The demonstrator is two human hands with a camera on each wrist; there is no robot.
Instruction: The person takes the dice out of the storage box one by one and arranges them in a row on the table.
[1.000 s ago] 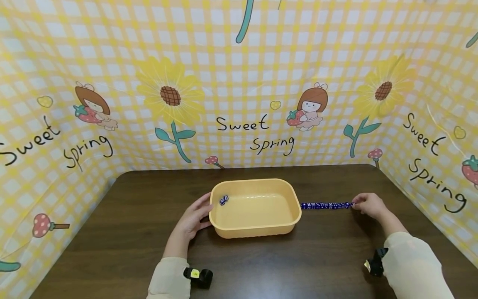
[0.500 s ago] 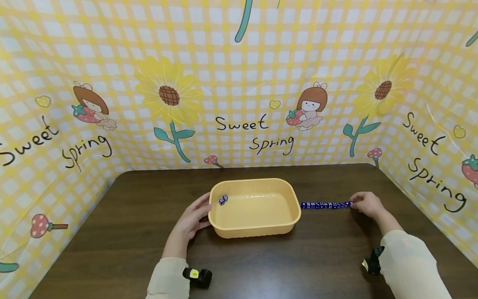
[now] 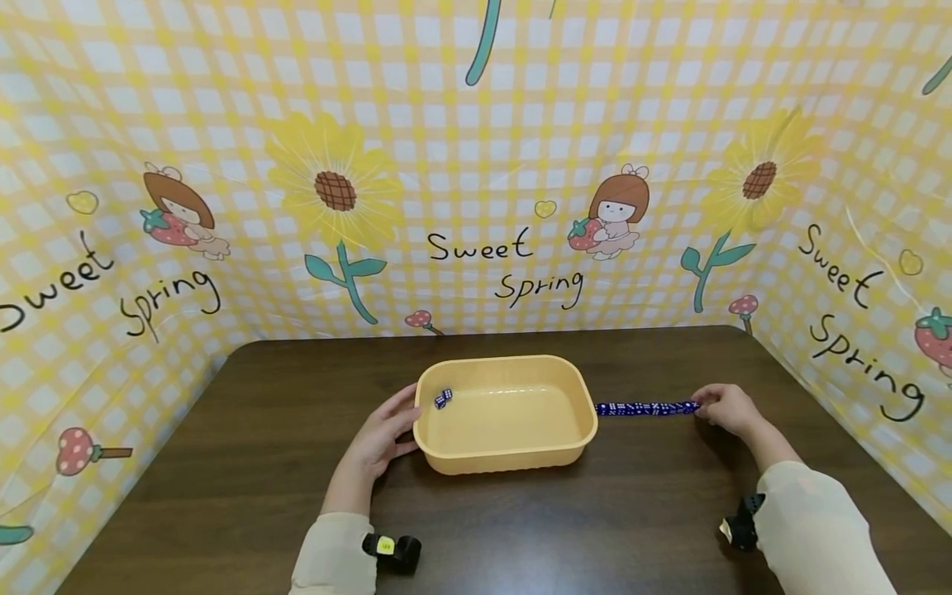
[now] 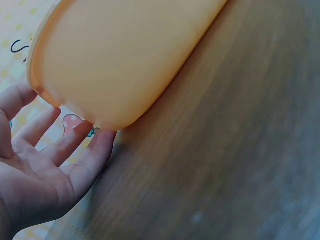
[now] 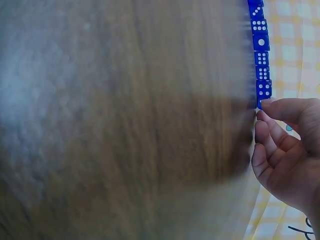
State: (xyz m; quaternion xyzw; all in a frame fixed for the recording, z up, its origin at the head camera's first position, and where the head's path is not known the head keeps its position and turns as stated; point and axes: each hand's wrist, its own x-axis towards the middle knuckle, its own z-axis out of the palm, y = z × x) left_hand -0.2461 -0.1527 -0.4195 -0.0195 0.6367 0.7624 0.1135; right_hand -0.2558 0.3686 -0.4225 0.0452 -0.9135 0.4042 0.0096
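A yellow plastic basin (image 3: pixel 513 421) stands mid-table, with two blue dice (image 3: pixel 443 399) inside near its left end. My left hand (image 3: pixel 387 434) is at that end, its fairly straight fingers touching the rim and outer wall; the left wrist view shows the basin (image 4: pixel 115 60) against the fingertips. To the right of the basin runs a straight row of blue dice (image 3: pixel 643 409) with white pips. My right hand (image 3: pixel 732 407) pinches the die at the right end of this row between thumb and finger. In the right wrist view the thumb partly covers that end die (image 5: pixel 260 104).
The dark wooden table (image 3: pixel 521 537) reaches back to a yellow checked cloth (image 3: pixel 476 165), which hangs behind it and on both sides. Black wrist cameras are strapped over both sleeves (image 3: pixel 811 512). The basin's right wall hides whether the row continues behind it.
My right hand has shifted slightly left, bringing its fingertips closer over the end of the dice row. The left hand stays on the basin; the head view drifts a little.
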